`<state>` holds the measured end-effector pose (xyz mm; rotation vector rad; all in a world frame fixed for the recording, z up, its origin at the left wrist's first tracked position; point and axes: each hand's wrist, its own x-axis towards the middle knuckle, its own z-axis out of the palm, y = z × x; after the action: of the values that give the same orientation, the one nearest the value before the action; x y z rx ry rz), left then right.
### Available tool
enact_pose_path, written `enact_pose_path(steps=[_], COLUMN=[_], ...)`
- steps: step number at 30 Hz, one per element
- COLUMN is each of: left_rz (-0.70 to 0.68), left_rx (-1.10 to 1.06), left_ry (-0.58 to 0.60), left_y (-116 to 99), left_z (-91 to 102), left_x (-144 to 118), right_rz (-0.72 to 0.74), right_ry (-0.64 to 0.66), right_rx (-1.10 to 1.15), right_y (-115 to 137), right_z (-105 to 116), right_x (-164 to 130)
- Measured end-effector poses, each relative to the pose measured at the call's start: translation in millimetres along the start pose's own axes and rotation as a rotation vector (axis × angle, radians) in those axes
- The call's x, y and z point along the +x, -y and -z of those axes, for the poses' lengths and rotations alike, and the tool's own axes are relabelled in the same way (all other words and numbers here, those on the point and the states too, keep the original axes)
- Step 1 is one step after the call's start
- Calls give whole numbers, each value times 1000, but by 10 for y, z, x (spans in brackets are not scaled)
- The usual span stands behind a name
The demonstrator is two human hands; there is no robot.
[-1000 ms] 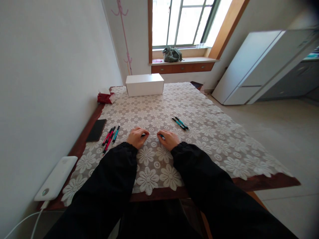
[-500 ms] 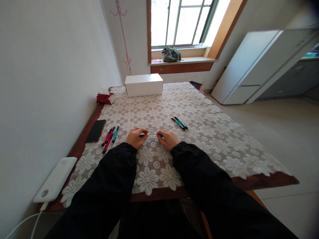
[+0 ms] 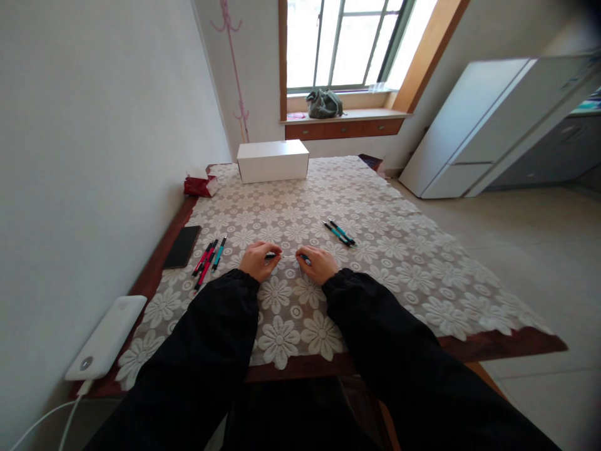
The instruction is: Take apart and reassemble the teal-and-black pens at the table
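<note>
Little has shifted since a moment ago: we keep our left hand (image 3: 256,260) and right hand (image 3: 320,263) pinched on the pulled-apart pen (image 3: 287,256), low over the bench (image 3: 399,250), halves still unjoined.

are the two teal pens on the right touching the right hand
Apart. The head view shows the two teal pens lying on the lace tablecloth, farther from the person than the right hand, with bare cloth plainly between them.

No lettering, label, brand or number can be read on anything in view
</note>
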<state>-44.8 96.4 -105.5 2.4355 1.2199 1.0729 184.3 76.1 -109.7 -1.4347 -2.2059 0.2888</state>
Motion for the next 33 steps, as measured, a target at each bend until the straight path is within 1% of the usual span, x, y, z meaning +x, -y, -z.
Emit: enact_pose_path(steps=[4, 9, 12, 17, 24, 33], left_rz=[-20, -30, -37, -39, -55, -42], left_rx=[-5, -16, -23, -26, -48, -74], left_ry=[19, 41, 39, 26, 40, 4], left_y=[-17, -29, -37, -52, -54, -70], left_z=[-2, 3, 9, 12, -16, -17], left_x=[-5, -3, 1, -3, -21, -22], right_rz=[39, 34, 69, 104, 100, 127], right_ry=[9, 46, 59, 63, 69, 42], right_rx=[57, 174, 223, 256, 281, 347], right_y=[-10, 25, 46, 28, 5, 16], right_z=[-28, -24, -17, -25, -35, -56], right_x=[2, -11, -23, -22, -22, -37])
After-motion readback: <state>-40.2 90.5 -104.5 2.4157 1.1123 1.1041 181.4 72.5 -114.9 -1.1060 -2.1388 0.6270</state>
